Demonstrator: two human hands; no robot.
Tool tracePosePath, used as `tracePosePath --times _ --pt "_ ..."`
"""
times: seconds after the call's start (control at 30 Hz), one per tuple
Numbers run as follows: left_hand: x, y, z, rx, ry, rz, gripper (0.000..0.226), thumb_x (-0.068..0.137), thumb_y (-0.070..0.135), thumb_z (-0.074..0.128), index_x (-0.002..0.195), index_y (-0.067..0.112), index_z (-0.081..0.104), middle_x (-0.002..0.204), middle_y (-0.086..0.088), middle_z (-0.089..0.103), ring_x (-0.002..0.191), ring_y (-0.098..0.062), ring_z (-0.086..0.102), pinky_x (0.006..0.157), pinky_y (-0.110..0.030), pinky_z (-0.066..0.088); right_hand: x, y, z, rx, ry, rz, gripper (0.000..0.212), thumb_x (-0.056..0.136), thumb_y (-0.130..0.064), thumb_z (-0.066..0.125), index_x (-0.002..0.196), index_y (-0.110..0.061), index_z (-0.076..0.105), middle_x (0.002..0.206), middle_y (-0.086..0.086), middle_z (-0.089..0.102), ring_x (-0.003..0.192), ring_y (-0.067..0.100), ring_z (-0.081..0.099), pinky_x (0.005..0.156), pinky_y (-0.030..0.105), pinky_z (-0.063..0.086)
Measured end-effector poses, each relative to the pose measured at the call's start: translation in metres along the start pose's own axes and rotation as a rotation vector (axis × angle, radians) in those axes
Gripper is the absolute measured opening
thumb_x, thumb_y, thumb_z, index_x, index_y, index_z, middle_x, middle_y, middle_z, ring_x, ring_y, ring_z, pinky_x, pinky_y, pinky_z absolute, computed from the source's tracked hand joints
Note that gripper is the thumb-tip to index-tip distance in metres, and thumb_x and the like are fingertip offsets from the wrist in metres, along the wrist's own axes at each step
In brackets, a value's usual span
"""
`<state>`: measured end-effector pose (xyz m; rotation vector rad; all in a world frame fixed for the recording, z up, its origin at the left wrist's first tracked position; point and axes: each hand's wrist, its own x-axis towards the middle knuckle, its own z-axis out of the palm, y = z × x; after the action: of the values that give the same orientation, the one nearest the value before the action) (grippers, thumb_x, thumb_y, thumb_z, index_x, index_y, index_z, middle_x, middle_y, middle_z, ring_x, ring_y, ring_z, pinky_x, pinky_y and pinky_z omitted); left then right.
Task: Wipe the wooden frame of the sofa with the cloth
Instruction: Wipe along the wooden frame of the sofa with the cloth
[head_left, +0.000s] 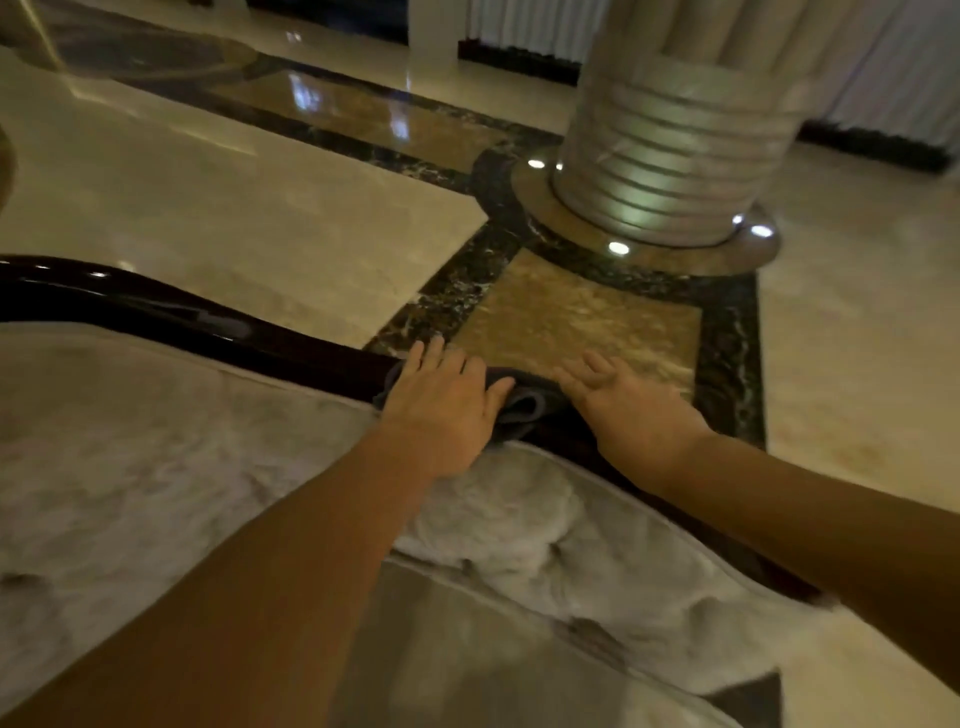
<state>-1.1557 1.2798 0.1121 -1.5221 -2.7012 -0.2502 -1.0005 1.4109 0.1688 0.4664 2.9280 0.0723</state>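
The sofa's dark glossy wooden frame (171, 312) curves along the top of the pale tufted backrest (156, 441), from the left edge down toward the right. A dark grey cloth (524, 402) lies bunched on the frame near the middle. My left hand (447, 405) presses flat on the cloth's left part, thumb against its folds. My right hand (628, 405) rests on the frame just right of the cloth, fingers stretched and touching the cloth's edge. The frame under both hands is mostly hidden.
Behind the sofa lies a polished marble floor (234, 218) with dark inlay bands (467, 280). A wide ribbed column (670, 156) stands on a round base with small floor lights at the back right. Pale curtains (893, 67) hang at the far right.
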Motion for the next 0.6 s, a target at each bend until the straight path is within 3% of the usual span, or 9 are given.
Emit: tracePosePath --times 0.17,0.33,0.47,0.6 --pt "-0.008 0.085 -0.003 0.028 0.036 0.100 0.070 0.092 0.055 0.010 0.123 0.010 0.053 0.133 -0.015 0.055 0.136 -0.035 0.034 0.115 -0.050 0.022 -0.072 0.044 0.031 0.115 0.043 0.161 0.071 0.092 -0.005 0.047 0.153 -0.018 0.013 0.160 0.005 0.017 0.146 0.026 0.019 0.113 0.036 0.029" --pt "-0.014 0.151 0.000 0.119 0.000 0.207 0.058 0.093 0.054 0.020 0.112 0.013 0.057 0.117 -0.012 0.061 0.118 -0.032 0.048 0.112 -0.048 0.025 -0.125 0.070 0.072 0.220 0.120 0.290 0.070 0.085 -0.001 0.052 0.148 -0.015 0.025 0.151 0.010 0.034 0.134 0.031 0.039 0.104 0.040 0.042" --pt "-0.018 0.201 0.013 0.190 -0.040 0.265 0.056 0.093 0.056 0.027 0.111 0.013 0.058 0.111 -0.011 0.061 0.110 -0.031 0.052 0.111 -0.047 0.027 -0.156 0.092 0.103 0.125 0.119 0.318 0.066 0.091 -0.003 0.044 0.150 -0.011 0.017 0.158 0.011 0.024 0.145 0.031 0.021 0.117 0.039 0.024" --pt "-0.026 0.247 0.024 0.257 -0.072 0.263 0.054 0.094 0.054 0.028 0.111 0.012 0.057 0.111 -0.012 0.061 0.110 -0.032 0.052 0.111 -0.048 0.026 -0.178 0.125 0.108 -0.110 0.125 0.189 0.062 0.093 -0.009 0.042 0.150 -0.004 0.019 0.158 0.015 0.024 0.147 0.035 0.012 0.119 0.043 0.011"
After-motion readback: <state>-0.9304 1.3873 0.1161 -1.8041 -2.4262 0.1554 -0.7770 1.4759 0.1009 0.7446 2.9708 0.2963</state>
